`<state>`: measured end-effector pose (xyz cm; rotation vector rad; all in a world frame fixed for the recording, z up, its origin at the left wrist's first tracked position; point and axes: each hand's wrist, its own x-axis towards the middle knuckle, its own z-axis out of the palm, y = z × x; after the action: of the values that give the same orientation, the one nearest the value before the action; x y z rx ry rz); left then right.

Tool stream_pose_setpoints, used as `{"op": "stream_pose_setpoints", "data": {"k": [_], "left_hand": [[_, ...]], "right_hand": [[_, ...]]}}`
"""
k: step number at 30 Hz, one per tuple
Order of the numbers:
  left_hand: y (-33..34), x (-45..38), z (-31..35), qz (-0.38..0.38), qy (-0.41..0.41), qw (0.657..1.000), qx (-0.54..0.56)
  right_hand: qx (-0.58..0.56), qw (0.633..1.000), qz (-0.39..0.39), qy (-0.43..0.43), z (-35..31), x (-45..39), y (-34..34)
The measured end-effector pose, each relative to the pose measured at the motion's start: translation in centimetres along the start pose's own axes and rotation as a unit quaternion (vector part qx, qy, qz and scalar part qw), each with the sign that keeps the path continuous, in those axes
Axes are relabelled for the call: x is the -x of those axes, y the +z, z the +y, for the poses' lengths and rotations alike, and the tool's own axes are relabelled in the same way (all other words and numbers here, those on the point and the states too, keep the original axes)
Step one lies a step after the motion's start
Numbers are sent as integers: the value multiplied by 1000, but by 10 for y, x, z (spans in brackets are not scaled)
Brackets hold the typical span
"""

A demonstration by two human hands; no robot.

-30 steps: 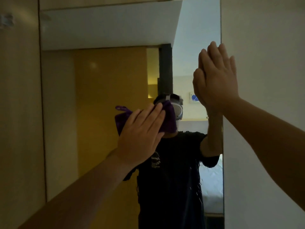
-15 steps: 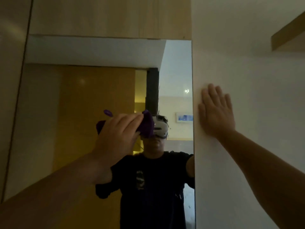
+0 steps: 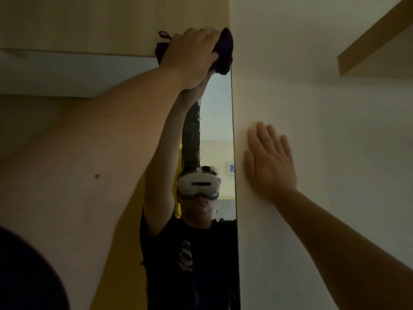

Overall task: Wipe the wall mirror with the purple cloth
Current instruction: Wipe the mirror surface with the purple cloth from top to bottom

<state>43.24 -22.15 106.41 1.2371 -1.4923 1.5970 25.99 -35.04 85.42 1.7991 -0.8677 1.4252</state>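
The wall mirror [image 3: 218, 121] runs up the wall ahead, and my raised left arm covers much of it. My left hand [image 3: 192, 55] is shut on the purple cloth [image 3: 223, 52] and presses it against the mirror's top right corner. A small loop of the cloth [image 3: 164, 35] sticks out to the left of the hand. My right hand [image 3: 270, 162] lies flat with fingers spread on the white wall just right of the mirror's edge, holding nothing.
A wooden panel [image 3: 111, 21] sits above the mirror's top edge. The white wall [image 3: 312, 86] juts out along the mirror's right side. A wooden beam [image 3: 375, 39] projects at the upper right. A person with a white headset and dark shirt is reflected in the mirror.
My left hand has carried the cloth up and to the right, from the mirror's middle to its top right corner. The view has tilted upward. My right hand stays flat on the wall.
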Motion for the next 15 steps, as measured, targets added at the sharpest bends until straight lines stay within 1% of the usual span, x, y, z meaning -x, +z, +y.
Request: {"op": "stream_pose_setpoints", "data": {"k": [2, 5, 11, 15], "left_hand": [[5, 4, 0, -25, 12, 1000, -3], [7, 25, 7, -36, 31, 999, -18], [21, 105, 36, -20, 74, 997, -10], [23, 158, 54, -22, 71, 997, -12]], "right_hand": [[2, 1000, 1, -1, 0, 0, 0], [6, 1000, -1, 1, -1, 1, 0], [0, 1000, 2, 1, -2, 0, -4], [-8, 1000, 4, 5, -3, -1, -5]]}}
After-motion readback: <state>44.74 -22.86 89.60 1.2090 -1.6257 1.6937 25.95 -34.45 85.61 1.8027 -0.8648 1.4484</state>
